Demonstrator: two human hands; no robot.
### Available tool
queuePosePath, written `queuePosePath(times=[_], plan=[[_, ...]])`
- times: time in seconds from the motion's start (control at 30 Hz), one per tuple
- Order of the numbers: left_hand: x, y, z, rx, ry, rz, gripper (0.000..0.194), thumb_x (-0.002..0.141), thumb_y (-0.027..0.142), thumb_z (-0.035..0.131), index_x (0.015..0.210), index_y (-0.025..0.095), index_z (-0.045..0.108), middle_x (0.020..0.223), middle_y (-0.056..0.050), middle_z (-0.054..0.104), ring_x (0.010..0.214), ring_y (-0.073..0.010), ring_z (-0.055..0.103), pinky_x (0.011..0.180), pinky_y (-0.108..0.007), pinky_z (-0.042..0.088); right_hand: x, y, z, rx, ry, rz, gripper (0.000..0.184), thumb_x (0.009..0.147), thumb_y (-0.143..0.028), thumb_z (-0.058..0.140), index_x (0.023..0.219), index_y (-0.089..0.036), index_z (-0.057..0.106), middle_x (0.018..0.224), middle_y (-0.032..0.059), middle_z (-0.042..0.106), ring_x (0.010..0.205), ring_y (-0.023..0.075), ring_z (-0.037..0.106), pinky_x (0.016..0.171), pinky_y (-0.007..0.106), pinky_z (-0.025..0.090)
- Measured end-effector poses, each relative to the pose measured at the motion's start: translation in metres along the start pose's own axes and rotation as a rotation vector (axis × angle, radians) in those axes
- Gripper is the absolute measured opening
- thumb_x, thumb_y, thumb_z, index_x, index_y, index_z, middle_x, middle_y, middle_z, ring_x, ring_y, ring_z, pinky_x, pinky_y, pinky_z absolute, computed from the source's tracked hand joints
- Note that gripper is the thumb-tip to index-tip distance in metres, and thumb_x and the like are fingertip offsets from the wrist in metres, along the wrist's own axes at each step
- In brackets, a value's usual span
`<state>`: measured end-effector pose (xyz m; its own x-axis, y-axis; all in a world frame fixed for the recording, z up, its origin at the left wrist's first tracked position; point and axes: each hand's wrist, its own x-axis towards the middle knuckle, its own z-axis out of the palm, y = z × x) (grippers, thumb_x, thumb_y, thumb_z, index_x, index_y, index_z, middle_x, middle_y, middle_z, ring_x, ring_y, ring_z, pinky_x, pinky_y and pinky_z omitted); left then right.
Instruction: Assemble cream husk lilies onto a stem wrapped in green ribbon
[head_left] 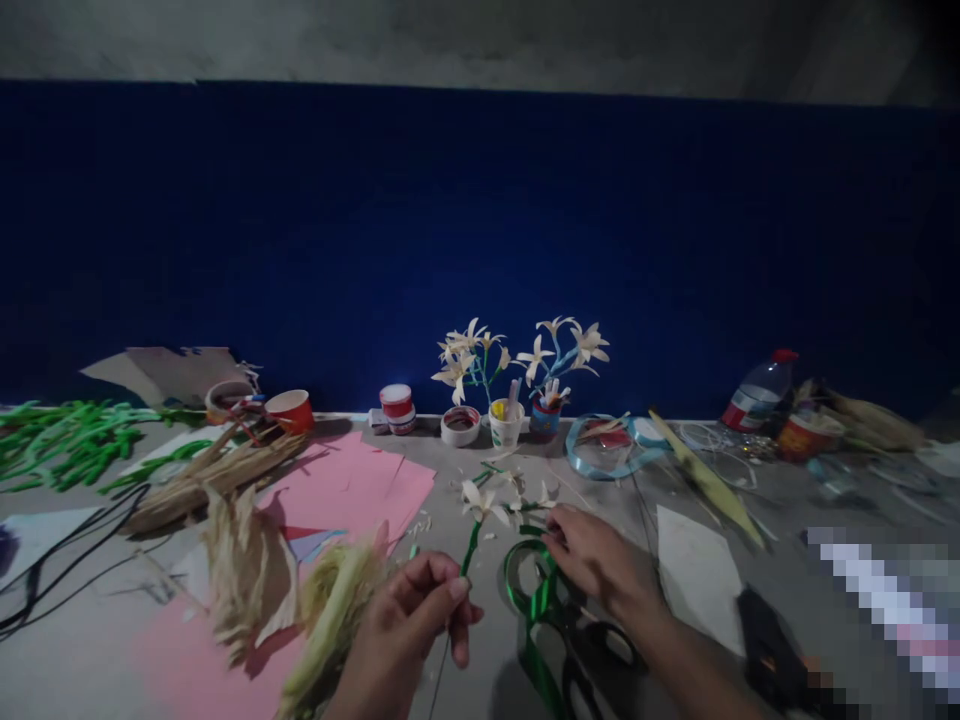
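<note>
Centrally, the left hand [424, 610] pinches the green stem [471, 550] of a white flower [481, 500] above the tabletop [450, 540]; its long axis slants away from the person, bloom foremost, slightly rightward. The right hand [589, 555] curls nearby, its grip indeterminable. Behind: white cup [506, 435], holding slender sticks; shallow bowl [460, 437], with dark red contents.

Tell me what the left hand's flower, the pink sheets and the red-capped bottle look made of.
Flower petals: matte, perhaps dried husk or paper, being cream and thin; the green stem's material is unclear.
Pink sheets: matte paper or thin card, flat with straight edges.
Bottle: probably clear plastic, glossy and see-through.
</note>
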<state>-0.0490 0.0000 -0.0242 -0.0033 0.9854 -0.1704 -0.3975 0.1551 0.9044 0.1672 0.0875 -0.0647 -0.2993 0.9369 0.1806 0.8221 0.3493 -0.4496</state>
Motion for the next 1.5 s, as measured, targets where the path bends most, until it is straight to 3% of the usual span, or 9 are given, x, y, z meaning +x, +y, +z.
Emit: queuePosePath(times=[0.13, 0.3, 0.53, 0.7, 0.8, 0.97, 1.1, 1.2, 1.5], plan=[[0.004, -0.005, -0.006, 0.007, 0.006, 0.007, 0.027, 0.069, 0.035, 0.077, 0.065, 0.017, 0.058, 0.049, 0.007, 0.060, 0.040, -0.0070, 0.052, 0.063, -0.025, 0.046, 0.004, -0.005, 0.001, 0.119, 0.070, 0.036, 0.011, 0.088, -0.025, 0.056, 0.082, -0.017, 0.062, 0.084, 0.0035, 0.066, 0.077, 0.0192, 0.064, 0.072, 0.036, 0.051], [0.009, -0.006, 0.001, -0.021, -0.046, 0.025, 0.024, 0.071, 0.031, 0.074, 0.065, 0.016, 0.056, 0.050, 0.004, 0.063, 0.039, -0.0074, 0.053, 0.052, -0.022, 0.040, -0.023, -0.011, -0.030, 0.432, 0.142, 0.087, 0.012, 0.087, -0.030, 0.045, 0.081, -0.021, 0.051, 0.081, 0.0041, 0.068, 0.060, 0.0156, 0.062, 0.057, 0.028, 0.048], [0.011, -0.006, 0.021, -0.056, -0.160, 0.013, 0.020, 0.073, 0.027, 0.071, 0.070, 0.016, 0.056, 0.056, 0.001, 0.066, 0.040, -0.0076, 0.052, 0.046, -0.020, 0.036, -0.061, -0.043, -0.038, 1.275, -0.042, 0.442, 0.024, 0.072, -0.041, 0.062, 0.082, -0.020, 0.058, 0.057, -0.0056, 0.054, 0.037, 0.0025, 0.019, 0.039, 0.017, 0.011], [0.011, -0.006, 0.026, -0.032, -0.198, 0.011, 0.017, 0.076, 0.025, 0.069, 0.071, 0.015, 0.056, 0.058, 0.000, 0.067, 0.040, -0.0074, 0.054, 0.046, -0.019, 0.036, -0.073, -0.062, -0.039, 1.273, -0.085, 0.546, 0.042, 0.077, -0.060, 0.058, 0.074, -0.018, 0.062, 0.051, -0.0050, 0.048, 0.042, 0.0041, 0.027, 0.043, 0.016, 0.011], [0.011, -0.009, 0.026, -0.036, -0.210, 0.022, 0.016, 0.077, 0.024, 0.068, 0.071, 0.015, 0.056, 0.059, 0.000, 0.066, 0.043, -0.0076, 0.055, 0.047, -0.019, 0.038, -0.075, -0.070, -0.043, 1.354, -0.089, 0.510, 0.036, 0.067, -0.052, 0.075, 0.074, -0.019, 0.062, 0.050, -0.0076, 0.047, 0.042, 0.0032, 0.031, 0.042, 0.015, 0.016], [0.010, -0.012, 0.029, -0.061, -0.238, 0.005, 0.016, 0.077, 0.025, 0.068, 0.073, 0.016, 0.056, 0.057, 0.000, 0.066, 0.043, -0.0086, 0.055, 0.044, -0.018, 0.038, -0.074, -0.077, -0.045, 1.442, 0.044, 0.308, 0.037, 0.068, -0.037, 0.079, 0.099, -0.023, 0.065, 0.073, 0.0010, 0.069, 0.062, 0.0127, 0.058, 0.060, 0.022, 0.042], [0.007, -0.008, 0.034, -0.071, -0.237, -0.005, 0.017, 0.077, 0.025, 0.068, 0.072, 0.015, 0.055, 0.059, -0.001, 0.067, 0.042, -0.0075, 0.055, 0.043, -0.017, 0.037, -0.070, -0.080, -0.041, 1.438, 0.097, 0.266, 0.045, 0.066, -0.032, 0.081, 0.106, -0.025, 0.063, 0.071, 0.0002, 0.071, 0.075, 0.0180, 0.065, 0.073, 0.028, 0.046], [0.006, -0.006, 0.037, -0.060, -0.232, 0.012, 0.018, 0.076, 0.025, 0.069, 0.070, 0.015, 0.056, 0.057, -0.001, 0.066, 0.040, -0.0070, 0.053, 0.042, -0.016, 0.037, -0.068, -0.080, -0.038, 1.377, 0.181, 0.273, 0.024, 0.068, -0.038, 0.079, 0.081, -0.021, 0.067, 0.072, 0.0018, 0.070, 0.069, 0.0169, 0.063, 0.067, 0.026, 0.047], [0.005, -0.004, 0.040, -0.045, -0.220, -0.001, 0.019, 0.074, 0.026, 0.070, 0.067, 0.015, 0.056, 0.055, 0.000, 0.065, 0.039, -0.0076, 0.054, 0.041, -0.017, 0.038, -0.062, -0.091, -0.028, 1.277, 0.278, 0.293, 0.033, 0.070, -0.045, 0.076, 0.067, -0.020, 0.056, 0.051, -0.0086, 0.041, 0.043, 0.0057, 0.028, 0.039, 0.018, 0.022]])
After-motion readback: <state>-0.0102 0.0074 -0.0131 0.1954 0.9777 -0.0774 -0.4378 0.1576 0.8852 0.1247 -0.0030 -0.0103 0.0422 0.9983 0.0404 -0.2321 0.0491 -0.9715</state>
